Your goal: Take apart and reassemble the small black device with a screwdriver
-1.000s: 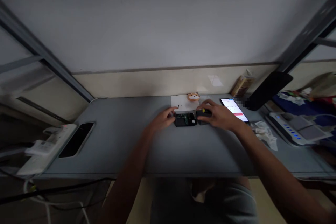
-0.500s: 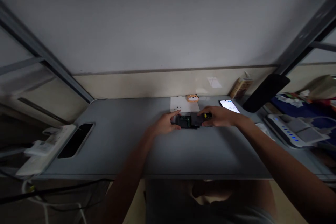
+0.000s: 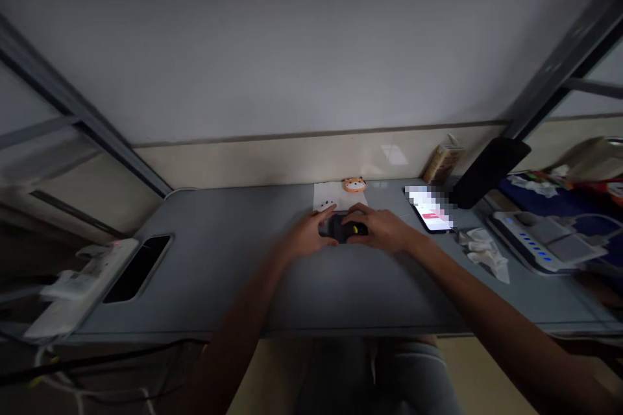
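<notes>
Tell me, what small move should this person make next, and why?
Probably the right hand should lift the dark tool with a yellow mark slightly clear. Both hands are closed over the small black device, hiding it, so the left hand could steady it. The small dark pieces lie just beyond on the white paper.

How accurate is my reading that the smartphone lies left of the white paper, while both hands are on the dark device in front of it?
The side is wrong: the head view shows the smartphone right of the white paper. Both the left hand and the right hand are on the dark device in front of it, as you say.
</notes>
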`<state>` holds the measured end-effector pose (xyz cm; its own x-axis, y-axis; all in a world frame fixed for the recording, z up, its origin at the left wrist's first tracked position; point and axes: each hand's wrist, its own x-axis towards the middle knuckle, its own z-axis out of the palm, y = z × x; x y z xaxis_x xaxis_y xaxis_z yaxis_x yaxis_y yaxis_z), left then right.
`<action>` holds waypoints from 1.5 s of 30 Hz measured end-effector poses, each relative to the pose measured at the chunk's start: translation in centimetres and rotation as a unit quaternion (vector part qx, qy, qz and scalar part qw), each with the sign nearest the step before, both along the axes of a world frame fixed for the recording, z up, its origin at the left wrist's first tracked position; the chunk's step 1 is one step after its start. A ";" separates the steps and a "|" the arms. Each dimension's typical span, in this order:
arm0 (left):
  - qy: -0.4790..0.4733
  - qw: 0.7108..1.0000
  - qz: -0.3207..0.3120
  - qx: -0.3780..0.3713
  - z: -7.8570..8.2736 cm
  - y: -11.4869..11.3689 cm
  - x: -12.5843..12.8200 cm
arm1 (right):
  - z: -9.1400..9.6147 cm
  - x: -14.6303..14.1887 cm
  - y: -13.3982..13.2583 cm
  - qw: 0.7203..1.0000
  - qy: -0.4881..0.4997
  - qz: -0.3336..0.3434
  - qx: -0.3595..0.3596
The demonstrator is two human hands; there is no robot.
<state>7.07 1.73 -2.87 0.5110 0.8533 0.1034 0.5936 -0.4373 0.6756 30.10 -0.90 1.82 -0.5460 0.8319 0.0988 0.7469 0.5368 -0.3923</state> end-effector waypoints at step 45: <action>0.001 0.992 0.129 0.002 -0.2 -0.7 1.8 | -4.3 0.7 4.2 0.685 0.653 -0.279 -0.163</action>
